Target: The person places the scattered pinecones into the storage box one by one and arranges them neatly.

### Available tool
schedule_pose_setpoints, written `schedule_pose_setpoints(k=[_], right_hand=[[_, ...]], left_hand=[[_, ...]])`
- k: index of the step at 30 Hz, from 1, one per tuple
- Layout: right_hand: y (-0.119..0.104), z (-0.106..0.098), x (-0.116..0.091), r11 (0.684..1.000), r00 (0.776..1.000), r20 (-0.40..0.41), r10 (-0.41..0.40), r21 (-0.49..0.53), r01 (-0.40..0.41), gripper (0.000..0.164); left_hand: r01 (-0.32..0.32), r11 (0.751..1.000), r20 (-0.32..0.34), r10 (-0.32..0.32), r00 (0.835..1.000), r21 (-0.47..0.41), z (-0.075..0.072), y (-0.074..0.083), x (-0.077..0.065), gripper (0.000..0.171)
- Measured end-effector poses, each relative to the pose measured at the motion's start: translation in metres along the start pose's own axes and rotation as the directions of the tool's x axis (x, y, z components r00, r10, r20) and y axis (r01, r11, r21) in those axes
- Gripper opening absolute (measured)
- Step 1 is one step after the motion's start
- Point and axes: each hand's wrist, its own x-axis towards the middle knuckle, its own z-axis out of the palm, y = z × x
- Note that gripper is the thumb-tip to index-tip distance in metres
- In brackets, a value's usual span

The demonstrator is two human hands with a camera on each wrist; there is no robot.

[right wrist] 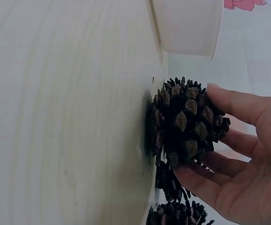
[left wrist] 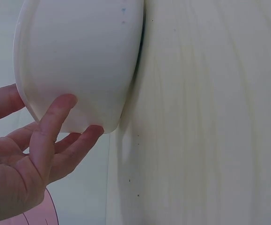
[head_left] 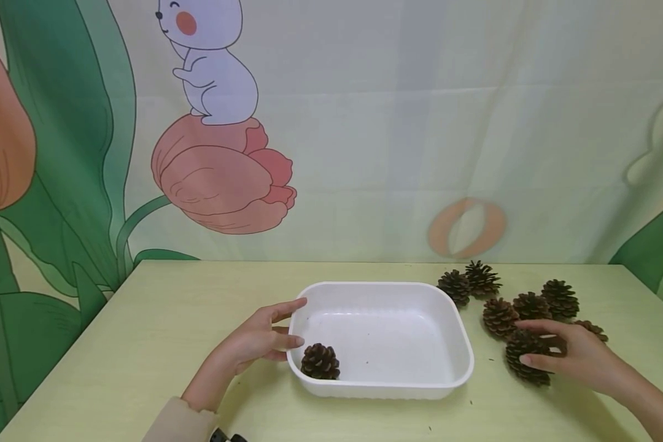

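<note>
A white plastic basin [head_left: 389,388] stands on the table with one pine cone [head_left: 320,362] in its near left corner. At its left end, my left hand [head_left: 254,339] holds the rim, and the left wrist view shows fingertips against the basin's outer wall [left wrist: 86,61]. To the right of the basin, my right hand [head_left: 580,356] grips a dark brown pine cone [head_left: 518,348] between thumb and fingers. In the right wrist view this pine cone [right wrist: 186,122] is close to the tabletop; whether it touches I cannot tell.
Several more pine cones lie beyond my right hand, among them one pine cone [head_left: 500,317] beside the held one and another [head_left: 454,287] near the basin's far right corner. Small dark crumbs dot the pale yellow table [head_left: 398,420]. A printed cloth [head_left: 353,141] hangs behind.
</note>
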Motion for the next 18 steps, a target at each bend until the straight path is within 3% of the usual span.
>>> schedule_pose_setpoints(k=[9,18], right_hand=[[-0.0007,0.0008,0.0006,1.000,1.000,-0.013,-0.009,0.001,0.009,0.055],[-0.0096,-0.0008,-0.0039,0.999,0.999,-0.028,0.031,-0.034,-0.032,0.059]], left_hand=[[0.006,1.000,-0.008,-0.006,1.000,0.003,0.0006,0.0001,0.0011,0.068],[0.003,1.000,-0.005,-0.003,1.000,0.001,0.0004,-0.0001,0.0005,0.068]])
